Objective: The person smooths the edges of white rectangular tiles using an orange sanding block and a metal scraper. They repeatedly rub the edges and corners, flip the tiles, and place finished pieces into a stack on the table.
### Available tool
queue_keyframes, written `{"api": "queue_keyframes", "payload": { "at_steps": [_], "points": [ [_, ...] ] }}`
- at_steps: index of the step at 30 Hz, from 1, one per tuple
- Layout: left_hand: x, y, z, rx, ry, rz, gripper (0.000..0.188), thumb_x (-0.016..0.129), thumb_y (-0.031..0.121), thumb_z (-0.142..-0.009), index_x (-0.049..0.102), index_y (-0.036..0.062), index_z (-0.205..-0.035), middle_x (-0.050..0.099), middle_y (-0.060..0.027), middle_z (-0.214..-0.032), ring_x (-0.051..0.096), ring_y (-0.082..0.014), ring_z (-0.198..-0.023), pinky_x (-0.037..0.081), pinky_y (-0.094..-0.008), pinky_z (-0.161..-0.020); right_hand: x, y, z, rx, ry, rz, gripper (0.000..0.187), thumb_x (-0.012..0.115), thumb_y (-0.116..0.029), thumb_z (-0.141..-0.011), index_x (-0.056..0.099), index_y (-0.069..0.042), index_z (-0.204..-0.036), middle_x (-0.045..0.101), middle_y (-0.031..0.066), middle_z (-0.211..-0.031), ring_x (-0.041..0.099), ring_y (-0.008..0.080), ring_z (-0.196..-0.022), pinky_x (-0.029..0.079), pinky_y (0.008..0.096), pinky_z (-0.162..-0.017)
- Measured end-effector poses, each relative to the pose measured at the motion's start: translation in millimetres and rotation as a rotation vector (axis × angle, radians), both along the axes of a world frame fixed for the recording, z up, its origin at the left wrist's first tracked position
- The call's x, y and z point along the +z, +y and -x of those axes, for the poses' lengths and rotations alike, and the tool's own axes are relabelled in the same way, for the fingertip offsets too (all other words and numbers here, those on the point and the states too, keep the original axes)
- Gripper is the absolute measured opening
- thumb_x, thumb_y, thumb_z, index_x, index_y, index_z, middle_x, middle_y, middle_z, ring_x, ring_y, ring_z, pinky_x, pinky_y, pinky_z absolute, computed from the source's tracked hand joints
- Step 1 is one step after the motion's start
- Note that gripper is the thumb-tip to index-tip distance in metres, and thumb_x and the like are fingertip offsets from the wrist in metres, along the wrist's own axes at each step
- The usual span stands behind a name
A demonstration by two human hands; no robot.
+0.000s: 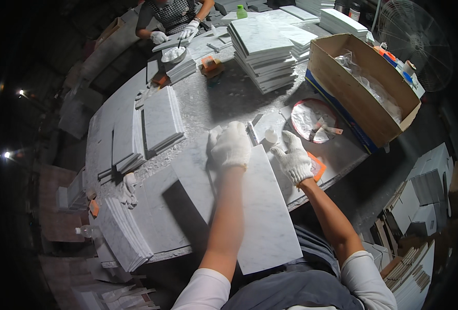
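Both my hands wear white knitted gloves. My left hand (231, 144) rests at the far end of a grey-veined white marble tile (267, 206), its fingers bent; what is under them is hidden. That tile overlaps another marble tile (192, 168) and sticks out past the table's near edge. Just beyond my left hand lies a narrow metal-edged strip (252, 133). My right hand (295, 159) is open to the right of the tile, thumb and fingers apart. Near its fingertips is a small round white piece (271, 136). An orange block (316, 166) lies partly behind that hand.
A red-rimmed bowl of white paste (305, 111) holds a scraper (327, 129). Behind it stands a long cardboard box (363, 85) with clear plastic inside. Tile stacks (262, 49) and leaning tiles (161, 121) occupy the dusty table (213, 95). Another gloved person (174, 18) works at the far side.
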State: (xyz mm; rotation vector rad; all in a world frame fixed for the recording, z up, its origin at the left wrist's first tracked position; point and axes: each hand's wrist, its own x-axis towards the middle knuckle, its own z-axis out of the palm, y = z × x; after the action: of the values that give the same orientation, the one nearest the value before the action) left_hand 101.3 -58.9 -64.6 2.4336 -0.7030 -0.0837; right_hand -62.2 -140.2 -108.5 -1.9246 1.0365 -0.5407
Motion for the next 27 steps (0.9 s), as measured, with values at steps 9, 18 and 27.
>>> {"api": "queue_keyframes", "payload": {
  "at_steps": [9, 18, 27],
  "points": [
    [-42, 3, -21, -0.145, -0.157, -0.166, 0.039, 0.036, 0.032, -0.105, 0.072, 0.0202, -0.115, 0.072, -0.0084, -0.117, 0.064, -0.0254, -0.118, 0.039, -0.0365, -0.108, -11, -22, -45, -0.013, 0.284, 0.073, 0.048, 0.073, -0.035, -0.092, 0.06, -0.012, -0.132, 0.069, 0.0154, -0.125, 0.069, 0.0366, -0.11, 0.054, 0.0459, -0.096],
    [-75, 5, -39, -0.135, -0.104, -0.026, 0.04, 0.036, 0.039, -0.106, 0.071, 0.0208, -0.113, 0.073, -0.0058, -0.117, 0.063, -0.0218, -0.115, 0.039, -0.0342, -0.108, -31, -45, -90, -0.132, 0.28, 0.089, 0.031, 0.07, -0.029, -0.094, 0.064, -0.011, -0.118, 0.073, 0.0168, -0.11, 0.071, 0.0384, -0.101, 0.056, 0.0489, -0.087],
    [7, -4, 0, -0.026, -0.091, -0.381, 0.046, 0.037, 0.05, -0.106, 0.073, 0.0235, -0.115, 0.075, -0.0047, -0.117, 0.064, -0.0233, -0.117, 0.043, -0.0353, -0.105, -40, -55, -95, -0.137, 0.204, 0.107, 0.037, 0.073, -0.031, -0.092, 0.064, -0.008, -0.12, 0.072, 0.0188, -0.112, 0.07, 0.0394, -0.104, 0.055, 0.0487, -0.089]
  ]
}}
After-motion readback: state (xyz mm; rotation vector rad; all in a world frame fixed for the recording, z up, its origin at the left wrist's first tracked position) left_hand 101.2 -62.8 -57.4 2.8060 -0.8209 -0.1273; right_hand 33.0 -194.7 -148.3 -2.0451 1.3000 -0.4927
